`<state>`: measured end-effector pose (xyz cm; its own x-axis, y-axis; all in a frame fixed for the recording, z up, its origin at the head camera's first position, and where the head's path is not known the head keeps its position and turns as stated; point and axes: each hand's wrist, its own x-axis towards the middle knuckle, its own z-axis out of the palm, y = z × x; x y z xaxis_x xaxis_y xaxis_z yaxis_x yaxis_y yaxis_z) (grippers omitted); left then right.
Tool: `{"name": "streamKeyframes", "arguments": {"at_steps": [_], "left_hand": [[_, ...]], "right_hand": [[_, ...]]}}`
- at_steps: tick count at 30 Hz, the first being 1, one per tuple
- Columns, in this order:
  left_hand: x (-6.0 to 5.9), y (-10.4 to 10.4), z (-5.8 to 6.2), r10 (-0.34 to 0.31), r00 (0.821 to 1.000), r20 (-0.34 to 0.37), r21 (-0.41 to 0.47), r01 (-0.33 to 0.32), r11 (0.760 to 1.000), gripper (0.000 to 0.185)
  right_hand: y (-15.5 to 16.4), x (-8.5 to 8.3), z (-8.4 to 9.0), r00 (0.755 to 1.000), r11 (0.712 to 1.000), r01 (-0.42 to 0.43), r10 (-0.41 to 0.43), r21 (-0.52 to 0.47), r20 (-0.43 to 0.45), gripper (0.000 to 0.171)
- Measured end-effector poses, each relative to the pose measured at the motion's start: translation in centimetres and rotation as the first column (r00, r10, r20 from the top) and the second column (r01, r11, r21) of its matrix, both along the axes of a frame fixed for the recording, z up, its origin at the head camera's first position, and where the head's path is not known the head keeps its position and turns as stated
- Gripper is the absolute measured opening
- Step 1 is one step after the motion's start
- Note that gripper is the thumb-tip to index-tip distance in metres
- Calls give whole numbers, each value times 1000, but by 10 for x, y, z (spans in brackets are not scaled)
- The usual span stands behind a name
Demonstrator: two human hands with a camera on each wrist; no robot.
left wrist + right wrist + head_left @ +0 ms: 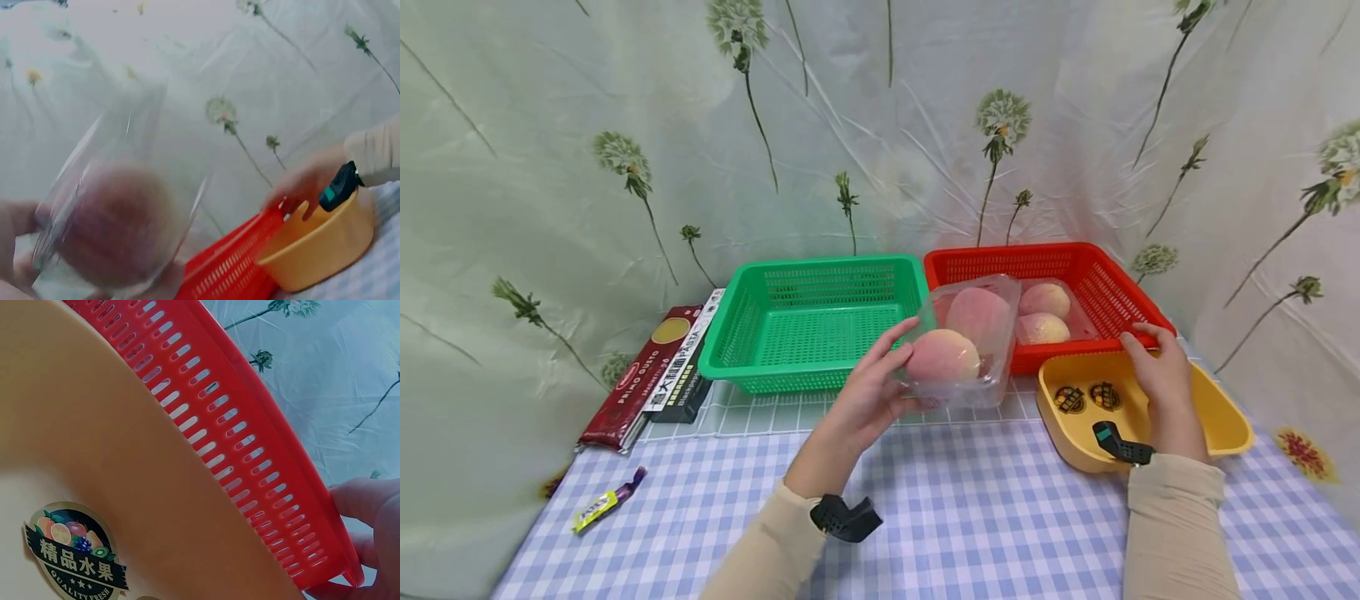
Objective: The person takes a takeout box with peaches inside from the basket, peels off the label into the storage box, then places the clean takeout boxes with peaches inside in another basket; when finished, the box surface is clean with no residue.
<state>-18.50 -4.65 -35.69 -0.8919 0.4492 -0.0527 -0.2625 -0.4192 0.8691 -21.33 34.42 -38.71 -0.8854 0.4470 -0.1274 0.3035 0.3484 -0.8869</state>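
Note:
My left hand (874, 392) holds a clear plastic tray (1002, 362) by its left side, raised and tilted. Inside it lie two pink peaches, a nearer peach (942, 356) and a farther peach (979, 313). The tray overlaps the front left of the red basket (1120, 296) in the head view. Two more peaches (1045, 302) lie in a clear tray within that basket. At the basket's front right corner, my right hand (1161, 379) grips the rim, with thumb and fingers around the corner (340, 550) in the right wrist view.
A yellow bin (1217, 421) with fruit stickers stands before the red basket, under my right forearm. Left of that basket is a green basket (820, 333) on a white wire rack. Pasta packs (640, 375) lie farther left; a small yellow-and-purple wrapped stick (606, 502) lies on the checked cloth.

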Motion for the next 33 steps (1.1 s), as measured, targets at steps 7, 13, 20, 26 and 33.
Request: {"name": "streamKeyframes", "arguments": {"at_steps": [7,13,20,26,33], "left_hand": [[-25,36,15,251,968,-1,-87,-250,964,45],[-51,64,26,306,951,-43,-197,-308,931,47],[-67,101,29,352,899,-262,-385,-431,816,47],[-74,127,24,287,860,-423,-589,-501,634,46],[-81,137,21,150,875,-460,-727,-468,503,52]], "right_hand": [[-4,0,0,1000,999,14,-13,-49,14,68],[-4,0,1,999,997,30,-29,-69,16,65],[1,2,0,999,997,38,-37,-61,13,64],[0,2,-2,1000,997,29,-29,-67,3,63],[-1,0,-1,999,998,34,-34,-49,7,63]]}}
